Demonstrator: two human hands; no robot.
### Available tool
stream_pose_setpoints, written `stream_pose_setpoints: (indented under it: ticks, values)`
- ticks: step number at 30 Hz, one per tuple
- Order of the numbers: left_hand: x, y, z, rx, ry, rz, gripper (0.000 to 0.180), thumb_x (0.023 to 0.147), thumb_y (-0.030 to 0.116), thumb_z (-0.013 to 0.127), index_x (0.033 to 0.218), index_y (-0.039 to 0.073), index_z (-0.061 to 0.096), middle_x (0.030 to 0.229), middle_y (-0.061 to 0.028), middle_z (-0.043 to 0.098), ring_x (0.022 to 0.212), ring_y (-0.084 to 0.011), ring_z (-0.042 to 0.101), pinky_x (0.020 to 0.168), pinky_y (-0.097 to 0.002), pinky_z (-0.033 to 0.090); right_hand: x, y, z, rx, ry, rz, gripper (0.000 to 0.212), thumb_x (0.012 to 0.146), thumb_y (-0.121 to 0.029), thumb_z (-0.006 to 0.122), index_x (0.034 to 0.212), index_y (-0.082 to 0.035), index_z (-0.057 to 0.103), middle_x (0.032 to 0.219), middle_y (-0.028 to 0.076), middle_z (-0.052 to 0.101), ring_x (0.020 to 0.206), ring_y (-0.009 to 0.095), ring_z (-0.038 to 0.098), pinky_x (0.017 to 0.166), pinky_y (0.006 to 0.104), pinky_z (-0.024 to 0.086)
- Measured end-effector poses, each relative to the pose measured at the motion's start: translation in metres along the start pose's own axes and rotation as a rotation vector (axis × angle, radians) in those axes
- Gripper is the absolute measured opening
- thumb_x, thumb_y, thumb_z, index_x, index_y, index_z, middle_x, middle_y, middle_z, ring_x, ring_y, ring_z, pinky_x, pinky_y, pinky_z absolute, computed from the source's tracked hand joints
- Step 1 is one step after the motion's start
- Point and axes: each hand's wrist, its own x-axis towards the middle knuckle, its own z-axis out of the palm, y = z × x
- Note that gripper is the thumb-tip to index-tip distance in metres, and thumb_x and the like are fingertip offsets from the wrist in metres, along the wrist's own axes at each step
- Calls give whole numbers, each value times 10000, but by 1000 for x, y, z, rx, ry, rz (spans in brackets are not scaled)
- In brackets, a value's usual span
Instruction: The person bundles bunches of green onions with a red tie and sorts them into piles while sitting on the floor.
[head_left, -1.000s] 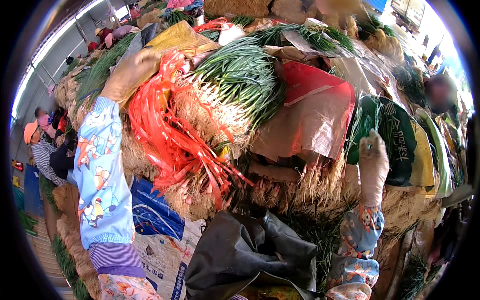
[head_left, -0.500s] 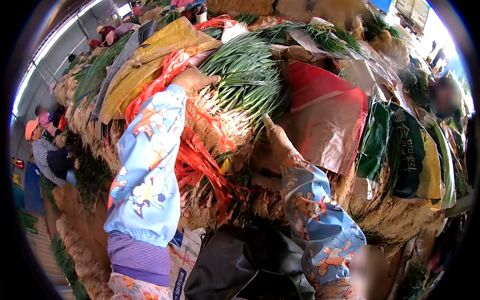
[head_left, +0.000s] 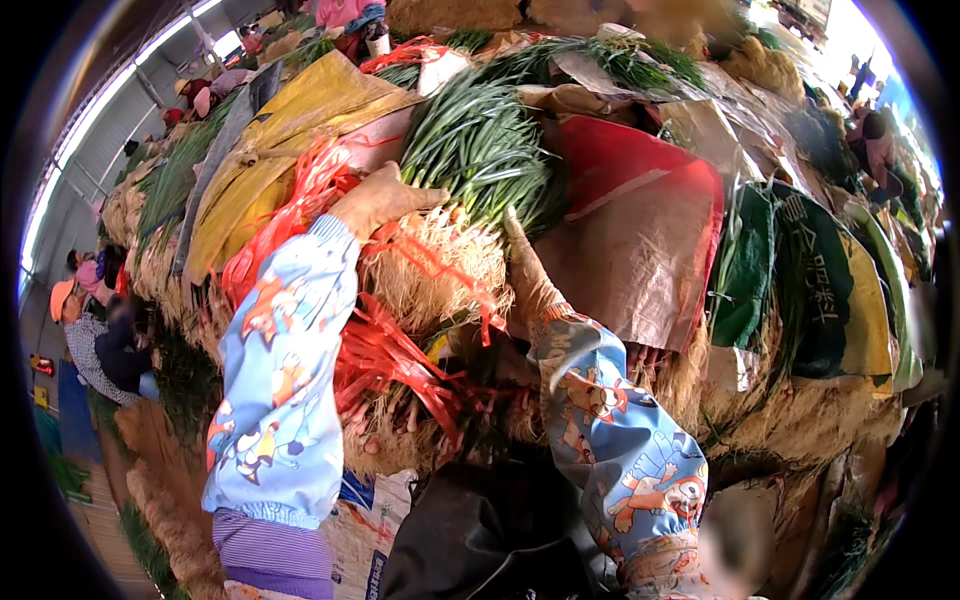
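Observation:
A thick bundle of green onions [head_left: 480,150] lies on the heap before me, green leaves pointing away and pale stringy roots [head_left: 440,265] toward me. My left hand [head_left: 383,200], in a tan glove, grips its left side, thumb across the stalks just above the roots. Against the right side presses my right hand [head_left: 528,272], thumb upward along the stalks; its other fingers are hidden behind the bundle. Red plastic ties [head_left: 300,220] lie under and beside my left wrist, and one strand crosses the roots. More red strips [head_left: 400,365] hang below the bundle.
A yellow sack [head_left: 270,140] covers onions on the left; a red and brown sack [head_left: 640,240] lies on the right. Farther right hang green and yellow sacks [head_left: 810,290]. Dark apron-like material [head_left: 480,530] covers my lap. A person in an orange cap [head_left: 62,298] sits at far left.
Both hands have come closer together around the bundle, and its spread leaves and roots are now gathered narrower. The left hand has moved slightly down, nearer the roots.

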Motion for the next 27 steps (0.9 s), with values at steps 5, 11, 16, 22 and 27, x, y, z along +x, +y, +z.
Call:
stream_pose_setpoints:
  ticks: [5,11,16,22,27]
  values:
    - [-32,-4,-2,-515,86,304,427,754,233,670,1096,21,526,922,-21,597,750,-108,547,700,-247,442,-22,-24,30,-227,20,-195,415,815,-435,549,964,-49,581,774,52,599,613,138,544,499,267,404]
    - [-92,65,31,-870,-54,344,394,804,247,621,1111,25,511,971,-28,586,861,-97,549,760,-245,443,-88,-112,43,-382,-13,-193,269,819,-304,589,907,-52,619,835,62,611,678,127,577,577,257,473]
    - [-125,27,29,-554,-196,121,556,828,485,519,1201,78,447,1153,-64,486,952,-141,498,818,-303,413,-142,-168,10,-789,7,-122,278,854,-173,540,1070,1,563,804,79,611,770,174,580,703,268,480]
    - [-64,-37,51,-333,-82,-78,460,778,347,629,1104,50,497,897,-49,535,744,-106,470,582,-243,399,-181,-210,-147,-2418,363,-196,393,865,-335,502,1019,27,521,841,177,603,807,283,596,764,372,472]
    - [-65,-73,-13,-189,212,33,469,791,331,606,1187,111,482,1125,-51,533,1003,-160,498,831,-292,396,-192,-240,-158,-2943,-44,-127,358,847,-171,506,1194,-90,468,737,130,558,759,234,563,663,322,475]
